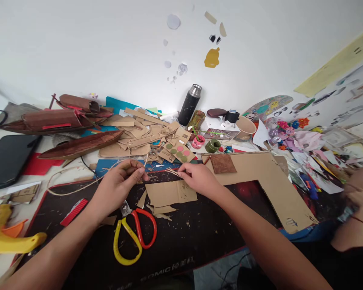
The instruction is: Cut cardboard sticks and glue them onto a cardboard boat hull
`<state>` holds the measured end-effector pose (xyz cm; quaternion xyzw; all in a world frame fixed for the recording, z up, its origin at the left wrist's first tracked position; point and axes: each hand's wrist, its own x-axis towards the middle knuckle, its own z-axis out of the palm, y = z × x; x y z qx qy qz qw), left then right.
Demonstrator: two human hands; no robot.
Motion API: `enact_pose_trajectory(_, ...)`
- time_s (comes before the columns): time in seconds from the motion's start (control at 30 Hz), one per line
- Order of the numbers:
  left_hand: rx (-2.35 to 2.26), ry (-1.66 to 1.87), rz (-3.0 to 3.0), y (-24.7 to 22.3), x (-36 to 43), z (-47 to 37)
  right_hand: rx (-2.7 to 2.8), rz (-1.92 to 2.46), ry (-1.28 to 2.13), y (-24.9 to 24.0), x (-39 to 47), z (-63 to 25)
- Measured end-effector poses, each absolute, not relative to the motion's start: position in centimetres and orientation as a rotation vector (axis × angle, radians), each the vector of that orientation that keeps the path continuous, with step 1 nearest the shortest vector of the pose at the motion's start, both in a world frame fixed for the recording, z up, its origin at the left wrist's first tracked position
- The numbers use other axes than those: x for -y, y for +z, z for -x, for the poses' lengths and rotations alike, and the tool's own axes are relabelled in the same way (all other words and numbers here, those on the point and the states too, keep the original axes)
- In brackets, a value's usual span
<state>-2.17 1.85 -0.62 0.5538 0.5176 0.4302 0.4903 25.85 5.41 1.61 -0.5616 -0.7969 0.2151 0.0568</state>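
Observation:
My left hand (120, 182) is closed in a pinch on a length of twine (60, 194), whose loose loop runs off to the left. A short end of it stands up by the fingertips. Opposite, my right hand (200, 179) pinches a few thin tan strands (172, 172) pointing left; I cannot tell whether they are twine or cardboard slivers. Under the right fingers lies a creased cardboard piece (166, 194), with torn scraps (163, 209) along its near edge. Scissors (136, 237) with one yellow and one red handle rest nearest my left wrist, blades partly hidden.
Brown model boats (81, 146) and a heap of cardboard scraps (139, 135) stand behind. A black flask (190, 105), paint pots (213, 146) and an L-shaped cardboard sheet (270, 177) are further right. At left lie a phone (10, 159) and a yellow glue gun (15, 239). Another person's arm (358, 209) is at right.

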Motion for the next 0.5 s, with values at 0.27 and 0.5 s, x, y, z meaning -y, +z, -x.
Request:
enact_pose_trajectory(0.27, -0.997, 1.051, -1.195, -0.9, -1.6, 0.9, 2.192, 1.603, 0.931, 0.5, -4.8, -25.0)
enact_pose_trajectory(0.5, -1.010, 0.996, -1.076, -1.9, -1.6, -0.3, 1.986, 1.439, 1.186, -0.2, -4.2, -23.7)
